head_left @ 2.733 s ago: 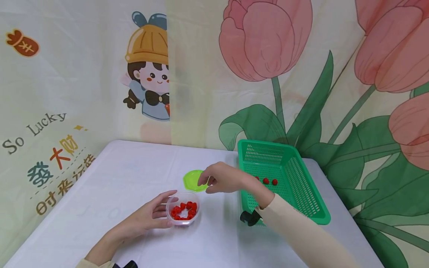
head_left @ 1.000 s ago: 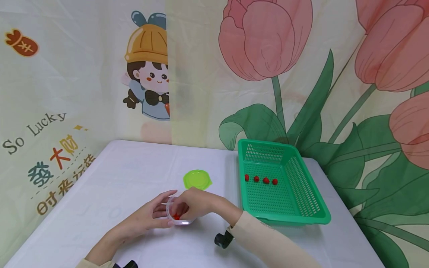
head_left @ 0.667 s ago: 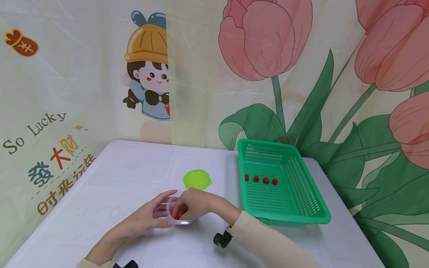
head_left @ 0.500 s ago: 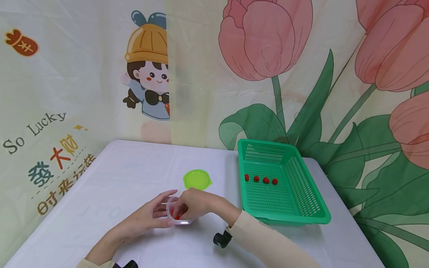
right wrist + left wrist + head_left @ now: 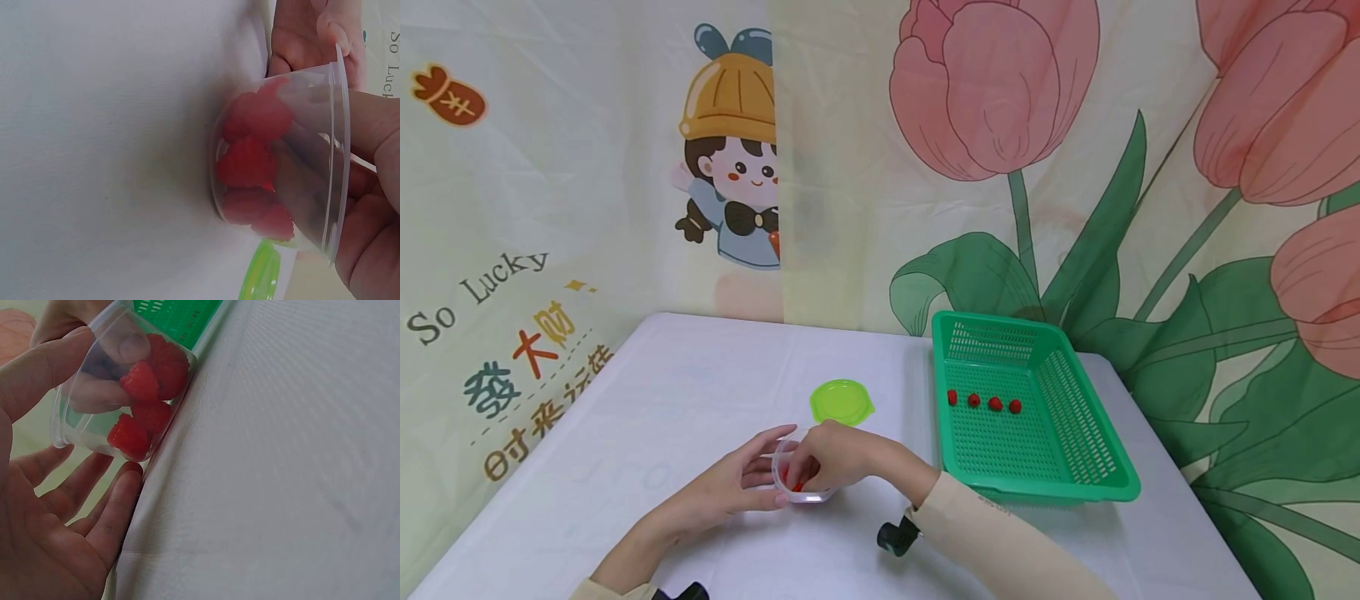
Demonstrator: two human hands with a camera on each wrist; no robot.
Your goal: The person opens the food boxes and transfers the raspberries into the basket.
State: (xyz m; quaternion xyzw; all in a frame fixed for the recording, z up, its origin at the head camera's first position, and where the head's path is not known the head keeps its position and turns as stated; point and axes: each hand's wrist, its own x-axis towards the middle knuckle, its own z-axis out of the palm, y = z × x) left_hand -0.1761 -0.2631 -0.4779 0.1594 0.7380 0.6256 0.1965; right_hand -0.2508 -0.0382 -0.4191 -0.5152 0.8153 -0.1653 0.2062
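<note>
In the head view a clear plastic cup [image 5: 809, 497] stands on the white table, with several red raspberries [image 5: 247, 164] on its bottom. My left hand [image 5: 735, 482] curves round the cup's left side, its thumb in front and its fingers behind. From the right, my right hand [image 5: 835, 454] reaches in over the rim. Through the cup wall in the left wrist view, its thumb and a finger pinch at a raspberry [image 5: 141, 382]; the right fingertips are partly hidden in the head view. A lime-green lid [image 5: 841, 402] lies just behind the cup.
A green perforated basket [image 5: 1037, 492] stands on the right of the table, with several raspberries [image 5: 995, 404] in a row on its floor. A patterned cloth [image 5: 850, 167] hangs behind the table [image 5: 715, 367].
My right hand has come from above the lid down into the cup, uncovering the basket's berry row. Over the last second it has stayed there with only slight finger movement. The left hand has not moved.
</note>
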